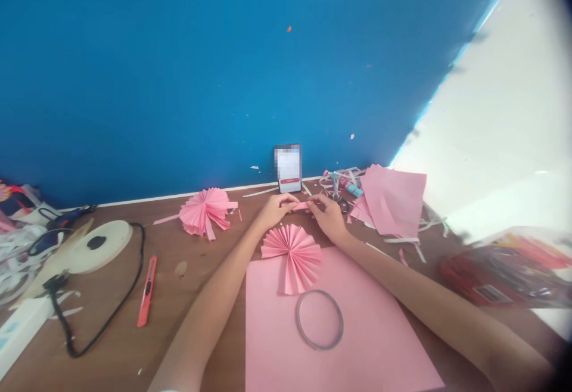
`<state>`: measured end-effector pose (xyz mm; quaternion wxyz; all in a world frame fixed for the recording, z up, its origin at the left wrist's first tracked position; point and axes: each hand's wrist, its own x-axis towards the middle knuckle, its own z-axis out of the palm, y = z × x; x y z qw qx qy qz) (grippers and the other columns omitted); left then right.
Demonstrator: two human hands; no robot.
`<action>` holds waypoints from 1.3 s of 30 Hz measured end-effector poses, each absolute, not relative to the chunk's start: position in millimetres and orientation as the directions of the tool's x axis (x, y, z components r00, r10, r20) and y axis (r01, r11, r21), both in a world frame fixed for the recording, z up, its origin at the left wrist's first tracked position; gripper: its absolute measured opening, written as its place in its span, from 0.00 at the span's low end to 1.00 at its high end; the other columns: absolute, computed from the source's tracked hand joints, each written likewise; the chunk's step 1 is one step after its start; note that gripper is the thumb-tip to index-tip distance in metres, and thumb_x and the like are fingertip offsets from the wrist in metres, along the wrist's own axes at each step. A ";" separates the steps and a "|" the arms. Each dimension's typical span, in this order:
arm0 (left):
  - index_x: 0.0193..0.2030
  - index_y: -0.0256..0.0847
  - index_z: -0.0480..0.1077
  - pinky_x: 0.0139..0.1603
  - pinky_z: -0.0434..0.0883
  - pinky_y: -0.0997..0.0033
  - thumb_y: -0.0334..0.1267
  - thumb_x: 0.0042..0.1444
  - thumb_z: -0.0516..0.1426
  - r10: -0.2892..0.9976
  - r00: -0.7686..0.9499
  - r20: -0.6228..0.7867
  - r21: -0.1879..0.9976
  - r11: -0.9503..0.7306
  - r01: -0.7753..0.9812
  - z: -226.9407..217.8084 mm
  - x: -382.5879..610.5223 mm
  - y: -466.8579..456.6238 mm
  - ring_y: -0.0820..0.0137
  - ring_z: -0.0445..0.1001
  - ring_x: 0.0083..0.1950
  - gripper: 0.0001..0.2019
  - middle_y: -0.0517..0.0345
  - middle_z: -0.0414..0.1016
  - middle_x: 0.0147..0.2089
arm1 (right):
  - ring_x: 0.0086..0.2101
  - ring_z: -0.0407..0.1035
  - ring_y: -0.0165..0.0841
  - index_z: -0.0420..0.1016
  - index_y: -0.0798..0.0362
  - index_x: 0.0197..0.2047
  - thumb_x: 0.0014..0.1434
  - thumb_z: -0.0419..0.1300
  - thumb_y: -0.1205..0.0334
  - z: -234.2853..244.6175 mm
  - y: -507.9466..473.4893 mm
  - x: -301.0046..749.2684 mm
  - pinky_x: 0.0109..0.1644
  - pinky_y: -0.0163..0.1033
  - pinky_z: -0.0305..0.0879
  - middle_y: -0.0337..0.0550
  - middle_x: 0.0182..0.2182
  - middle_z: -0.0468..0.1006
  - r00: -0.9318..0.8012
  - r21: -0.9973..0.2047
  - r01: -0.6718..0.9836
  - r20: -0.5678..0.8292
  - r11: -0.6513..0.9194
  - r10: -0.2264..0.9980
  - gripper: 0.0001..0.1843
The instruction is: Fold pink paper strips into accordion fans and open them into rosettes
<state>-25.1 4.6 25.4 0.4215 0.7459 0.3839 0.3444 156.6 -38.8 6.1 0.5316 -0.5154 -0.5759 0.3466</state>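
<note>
Between my two hands a small pink paper strip (301, 205) is stretched sideways, just above the table. My left hand (276, 211) pinches its left end, and my right hand (329, 215) pinches the right end. Right below them lies a pleated pink paper fan (292, 259), spread nearly into a full round. It overlaps the top of a large pink paper sheet (357, 344). A thin grey ring (300, 327) rests on that sheet. Farther left sits another pleated pink paper rosette (203, 213) with strips sticking out.
A phone (289, 168) leans against the blue wall. Cut pink sheets (395, 201) and scraps lie at right, near a plastic-wrapped package (504, 267). On the left are a red utility knife (147, 292), a black cable (140, 261), a white tape roll (117, 237) and a power strip (27, 326).
</note>
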 end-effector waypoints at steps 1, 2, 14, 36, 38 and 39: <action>0.40 0.37 0.74 0.38 0.68 0.72 0.43 0.55 0.56 0.861 0.469 0.195 0.892 -0.355 0.280 25.1 -25.2 4.8 0.71 0.72 0.33 0.12 0.55 0.77 0.37 | 0.30 0.74 0.37 0.74 0.49 0.39 0.57 0.57 0.52 5.8 -38.6 156.5 0.32 0.40 0.70 0.41 0.28 0.78 0.086 -0.939 0.249 0.266 0.237 0.960 0.11; 0.40 0.37 0.74 0.38 0.68 0.72 0.43 0.55 0.56 0.860 0.470 0.200 0.891 -0.359 0.279 25.0 -25.3 4.8 0.71 0.72 0.33 0.12 0.54 0.77 0.37 | 0.30 0.74 0.37 0.74 0.49 0.39 0.57 0.57 0.52 5.3 -38.5 156.4 0.33 0.40 0.70 0.41 0.28 0.78 0.074 -0.932 0.269 0.273 0.245 0.959 0.11; 0.43 0.37 0.74 0.41 0.68 0.73 0.48 0.54 0.58 0.842 0.516 0.156 0.914 -0.322 0.249 33.5 -22.7 -3.5 0.71 0.73 0.38 0.16 0.54 0.78 0.39 | 0.25 0.71 0.34 0.76 0.52 0.36 0.56 0.58 0.51 9.5 -40.8 156.9 0.31 0.38 0.67 0.42 0.25 0.78 0.090 -0.951 0.211 0.248 0.225 0.965 0.14; 0.42 0.36 0.74 0.34 0.70 0.75 0.45 0.59 0.53 0.836 0.534 0.127 0.885 -0.338 0.319 23.6 -23.6 1.2 0.73 0.74 0.31 0.15 0.55 0.76 0.32 | 0.29 0.73 0.35 0.75 0.53 0.38 0.58 0.56 0.57 6.1 -40.6 158.1 0.35 0.39 0.67 0.42 0.29 0.78 0.104 -0.899 0.301 0.362 0.318 0.926 0.10; 0.39 0.36 0.73 0.29 0.67 0.77 0.47 0.60 0.51 0.837 0.537 0.103 0.871 -0.336 0.357 26.4 -23.9 -0.6 0.75 0.71 0.27 0.17 0.56 0.75 0.30 | 0.29 0.73 0.34 0.76 0.52 0.38 0.59 0.55 0.57 9.5 -43.7 157.0 0.37 0.39 0.67 0.42 0.30 0.79 0.116 -0.874 0.336 0.408 0.351 0.906 0.11; 0.38 0.36 0.72 0.27 0.66 0.78 0.48 0.60 0.50 0.839 0.537 0.092 0.867 -0.332 0.371 27.8 -24.1 -1.6 0.76 0.70 0.25 0.18 0.57 0.74 0.29 | 0.30 0.73 0.34 0.76 0.52 0.38 0.59 0.55 0.58 11.2 -45.2 156.4 0.37 0.39 0.67 0.42 0.31 0.79 0.123 -0.860 0.354 0.432 0.367 0.894 0.11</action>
